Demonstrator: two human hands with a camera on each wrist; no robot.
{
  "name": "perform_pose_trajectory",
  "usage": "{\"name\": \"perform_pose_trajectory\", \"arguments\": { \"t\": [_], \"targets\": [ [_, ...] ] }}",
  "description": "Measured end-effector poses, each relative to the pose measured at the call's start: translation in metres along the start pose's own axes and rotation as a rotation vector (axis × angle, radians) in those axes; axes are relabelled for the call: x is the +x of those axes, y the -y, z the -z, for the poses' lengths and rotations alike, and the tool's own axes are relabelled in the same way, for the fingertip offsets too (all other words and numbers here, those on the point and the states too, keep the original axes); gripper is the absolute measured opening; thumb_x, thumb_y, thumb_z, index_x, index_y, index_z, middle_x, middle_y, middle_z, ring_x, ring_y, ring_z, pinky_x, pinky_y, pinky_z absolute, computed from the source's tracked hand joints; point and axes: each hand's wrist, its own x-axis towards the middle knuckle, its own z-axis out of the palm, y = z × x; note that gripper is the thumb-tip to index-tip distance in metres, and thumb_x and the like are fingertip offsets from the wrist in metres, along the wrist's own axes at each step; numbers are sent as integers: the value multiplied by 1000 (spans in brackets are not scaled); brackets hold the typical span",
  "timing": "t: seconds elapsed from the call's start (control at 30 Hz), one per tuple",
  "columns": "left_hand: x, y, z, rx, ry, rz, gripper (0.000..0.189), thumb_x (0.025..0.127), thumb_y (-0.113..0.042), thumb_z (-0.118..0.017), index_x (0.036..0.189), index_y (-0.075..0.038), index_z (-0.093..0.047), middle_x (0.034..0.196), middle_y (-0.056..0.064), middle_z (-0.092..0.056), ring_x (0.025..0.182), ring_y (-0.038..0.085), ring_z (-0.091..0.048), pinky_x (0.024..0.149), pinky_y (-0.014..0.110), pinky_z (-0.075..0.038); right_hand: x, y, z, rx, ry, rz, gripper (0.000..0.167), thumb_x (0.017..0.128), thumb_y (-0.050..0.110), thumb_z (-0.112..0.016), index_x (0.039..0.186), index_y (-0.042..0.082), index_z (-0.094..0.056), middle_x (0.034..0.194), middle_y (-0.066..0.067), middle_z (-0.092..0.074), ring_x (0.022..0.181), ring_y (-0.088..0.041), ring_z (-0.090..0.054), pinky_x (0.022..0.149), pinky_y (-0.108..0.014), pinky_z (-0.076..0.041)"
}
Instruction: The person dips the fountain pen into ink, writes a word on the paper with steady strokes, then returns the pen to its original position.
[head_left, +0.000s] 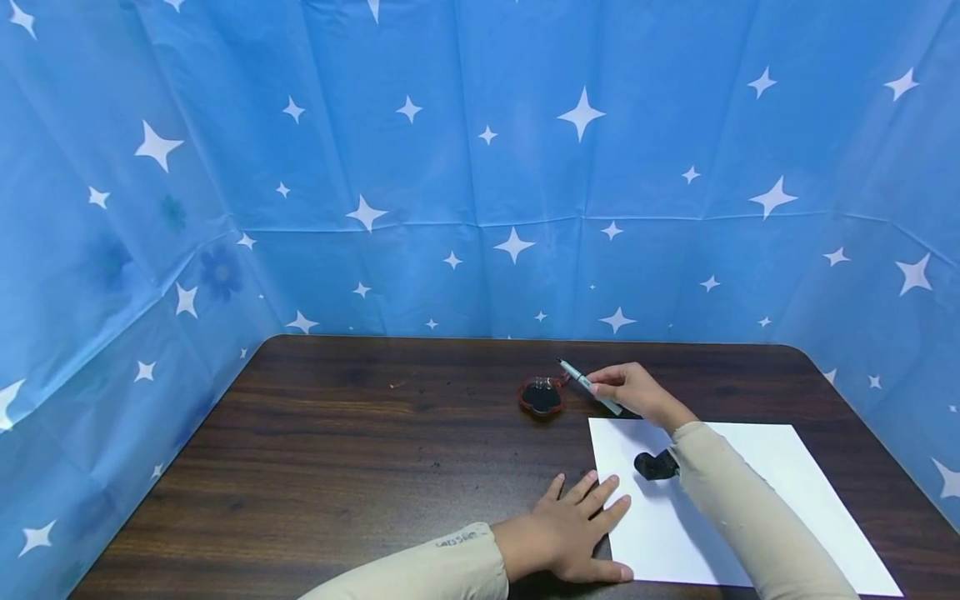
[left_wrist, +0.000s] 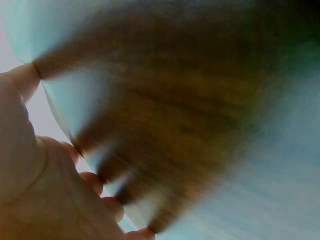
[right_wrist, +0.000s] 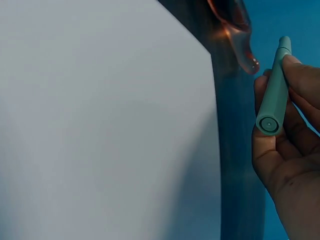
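My right hand (head_left: 637, 392) pinches a pale green marker pen (head_left: 588, 386) between thumb and fingers, above the far left corner of a white sheet of paper (head_left: 757, 467). The marker slants, its dark tip pointing up and left. In the right wrist view the round butt end of the marker (right_wrist: 272, 100) faces the camera. My left hand (head_left: 573, 529) lies with fingers spread across the sheet's left edge, fingertips on the paper. In the left wrist view the left palm (left_wrist: 45, 195) shows beside a blurred dark area.
A small red-rimmed container with a dark middle (head_left: 542, 397) sits left of the marker on the brown wooden table (head_left: 337, 442). A black wrist camera (head_left: 656, 465) hangs under the right sleeve over the paper. Blue star-patterned curtain (head_left: 480, 167) surrounds the table.
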Motion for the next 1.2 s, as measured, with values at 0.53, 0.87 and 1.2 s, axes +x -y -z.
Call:
{"name": "perform_pose_trajectory", "arguments": {
  "t": [0.53, 0.87, 1.2],
  "targets": [
    [1, 2, -1, -53, 6, -22, 78, 90, -71, -35, 153, -37, -3, 160, -12, 8, 148, 14, 3, 116, 50, -11, -6, 5, 7, 252, 122, 18, 46, 98, 6, -53, 142, -1, -42, 124, -29, -57, 106, -33, -62, 84, -34, -51],
    [1, 5, -2, -68, -37, -40, 74, 92, -69, -36, 153, -38, -8, 161, -12, 2, 148, 14, -2, 115, 52, -18, -5, 7, 10, 362, 192, 61, 43, 101, 8, -48, 143, 1, -43, 135, -31, -47, 119, -39, -55, 98, -42, -46],
    [4, 4, -2, -9, -159, -53, 74, 90, -68, -43, 152, -32, -26, 159, -5, -17, 146, 22, -17, 110, 50, -30, -6, 10, 11, 522, 195, 93, 46, 100, 5, -48, 144, -3, -38, 112, -4, -64, 111, -20, -62, 104, -47, -38]
  ]
}}
